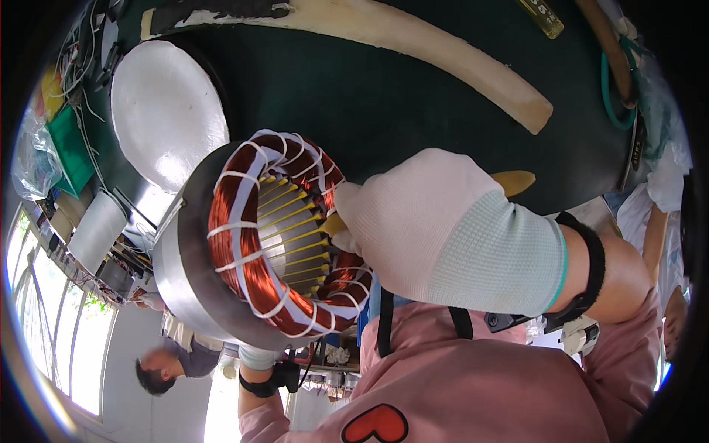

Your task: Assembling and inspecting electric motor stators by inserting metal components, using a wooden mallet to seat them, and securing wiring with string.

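Note:
A motor stator (181,251) with a smooth grey metal shell is tilted toward me, its bore showing. Round its end runs a copper winding (240,199), tied with white cord over white insulation, and yellow slot strips (284,210) line the bore. My right hand (421,221), in a white knit glove, is closed round a flat tan stick-like tool (513,181). One end of it sticks out behind the hand; the other reaches into the bore at the slots. My left hand (258,357) is behind the lower side of the stator; only its glove cuff shows, fingers hidden.
The dark green tabletop (295,88) carries a round white pad (170,111) and a long curved pale strip (443,55). Teal-handled scissors (609,96) lie at the far right. A green bin (72,151) and cables are at left. Another person (177,358) is in the background.

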The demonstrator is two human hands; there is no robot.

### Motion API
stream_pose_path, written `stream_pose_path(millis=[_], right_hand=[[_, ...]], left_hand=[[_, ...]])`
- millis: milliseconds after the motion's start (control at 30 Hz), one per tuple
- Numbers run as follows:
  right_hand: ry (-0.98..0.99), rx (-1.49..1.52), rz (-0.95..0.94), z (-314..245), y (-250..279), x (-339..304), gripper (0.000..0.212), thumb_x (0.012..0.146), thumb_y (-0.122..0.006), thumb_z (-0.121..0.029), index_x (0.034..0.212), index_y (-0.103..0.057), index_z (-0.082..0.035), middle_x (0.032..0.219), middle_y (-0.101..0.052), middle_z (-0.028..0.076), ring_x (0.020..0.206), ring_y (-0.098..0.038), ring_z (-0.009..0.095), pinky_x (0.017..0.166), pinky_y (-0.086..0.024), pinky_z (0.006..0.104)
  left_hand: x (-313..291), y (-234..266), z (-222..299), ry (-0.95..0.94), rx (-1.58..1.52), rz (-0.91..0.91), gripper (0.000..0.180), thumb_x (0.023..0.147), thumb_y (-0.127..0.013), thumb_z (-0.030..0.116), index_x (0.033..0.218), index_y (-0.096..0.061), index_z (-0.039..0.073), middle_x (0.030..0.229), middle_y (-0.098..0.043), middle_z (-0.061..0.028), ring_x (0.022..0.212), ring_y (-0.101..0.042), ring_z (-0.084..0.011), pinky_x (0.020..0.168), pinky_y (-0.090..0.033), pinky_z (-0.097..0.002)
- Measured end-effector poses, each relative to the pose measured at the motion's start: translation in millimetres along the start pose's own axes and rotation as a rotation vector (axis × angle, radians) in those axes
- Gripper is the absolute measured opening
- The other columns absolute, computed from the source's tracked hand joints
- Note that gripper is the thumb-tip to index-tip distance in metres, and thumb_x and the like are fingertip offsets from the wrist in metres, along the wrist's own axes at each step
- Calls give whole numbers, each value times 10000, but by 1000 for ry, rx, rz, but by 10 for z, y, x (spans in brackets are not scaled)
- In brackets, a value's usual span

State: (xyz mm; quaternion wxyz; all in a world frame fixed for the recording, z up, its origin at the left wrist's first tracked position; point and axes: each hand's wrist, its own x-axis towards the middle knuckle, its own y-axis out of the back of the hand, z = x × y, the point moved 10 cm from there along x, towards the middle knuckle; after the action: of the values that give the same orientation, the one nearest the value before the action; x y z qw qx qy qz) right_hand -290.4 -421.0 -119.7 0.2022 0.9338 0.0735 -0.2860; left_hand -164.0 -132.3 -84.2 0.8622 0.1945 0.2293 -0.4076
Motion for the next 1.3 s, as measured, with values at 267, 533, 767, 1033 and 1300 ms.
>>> stream_pose_path(millis=[267, 533, 767, 1033, 1300], right_hand=[[63, -32, 7, -91, 45, 2, 250, 901, -682, -295, 870, -641, -50, 632, -650, 114, 619, -685, 336, 560, -533, 454], [44, -56, 327, 100, 246, 43, 247, 981, -594, -282, 1014, -599, -37, 744, -652, 113, 696, -682, 330, 608, -536, 445], [13, -47, 109, 21, 140, 130, 330, 843, -725, -194, 1089, -567, -41, 784, -675, 123, 734, -703, 341, 608, -552, 440], [-60, -52, 3, 42, 57, 147, 344, 903, -659, -162, 1213, -635, -16, 954, -755, 150, 913, -755, 316, 762, -623, 420], [29, -115, 217, -55, 156, 79, 289, 867, -699, -161, 1106, -566, -68, 707, -669, 102, 683, -701, 343, 588, -555, 438]], left_hand=[[48, 18, 58, -19, 63, 34, 583, 1092, -471, 362, 1539, -332, 14, 1519, -452, -132, 1319, -520, -246, 1118, -405, -418], [48, 83, 116, -47, 112, 96, 588, 1090, -475, 367, 1539, -332, 15, 1522, -449, -133, 1318, -520, -246, 1116, -404, -419], [230, 203, 76, -69, 128, 144, 593, 1089, -479, 371, 1539, -333, 15, 1525, -446, -134, 1317, -520, -247, 1115, -404, -419], [343, 247, 50, -88, 123, 176, 598, 1087, -483, 376, 1539, -333, 16, 1528, -443, -135, 1316, -521, -247, 1114, -404, -419], [360, 222, 118, -128, 147, 251, 603, 1084, -487, 381, 1539, -334, 16, 1531, -440, -136, 1315, -521, -247, 1113, -404, -420]])
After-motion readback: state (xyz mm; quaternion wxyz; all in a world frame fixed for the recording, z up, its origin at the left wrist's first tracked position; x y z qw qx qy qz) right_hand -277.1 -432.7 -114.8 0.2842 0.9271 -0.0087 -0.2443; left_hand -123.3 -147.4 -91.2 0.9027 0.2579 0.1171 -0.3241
